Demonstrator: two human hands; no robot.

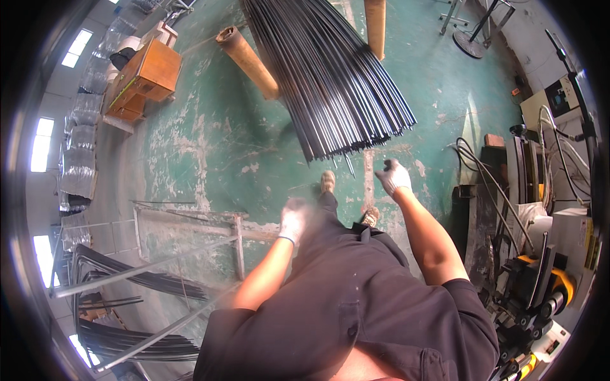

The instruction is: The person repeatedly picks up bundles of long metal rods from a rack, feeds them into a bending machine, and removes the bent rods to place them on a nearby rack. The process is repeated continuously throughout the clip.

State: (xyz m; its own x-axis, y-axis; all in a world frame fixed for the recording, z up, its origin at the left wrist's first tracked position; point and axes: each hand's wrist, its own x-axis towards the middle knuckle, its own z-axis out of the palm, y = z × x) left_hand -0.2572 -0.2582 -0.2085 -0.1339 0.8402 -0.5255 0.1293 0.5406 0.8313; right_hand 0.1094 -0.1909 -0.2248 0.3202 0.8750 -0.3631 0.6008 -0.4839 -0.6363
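Note:
My right hand [394, 177] wears a white glove with dark patches at the fingers. It hangs just short of the near ends of a large bundle of long black rods or tubes [346, 82], apart from them. Its fingers curl in, and nothing shows in them. My left hand [293, 220], also in a white glove, is beside my left thigh. Motion smears its fingers, so their state is unclear. A few thin pieces [350, 165] stick out beyond the bundle's near end.
Brown cylinders [248, 62] stand on both sides of the bundle. At left are a wooden desk [150, 71] and, nearer, a metal rack [152, 270] holding black strips [136, 340]. Machinery with cables [530, 247] lines the right side. The green floor [222, 165] is worn.

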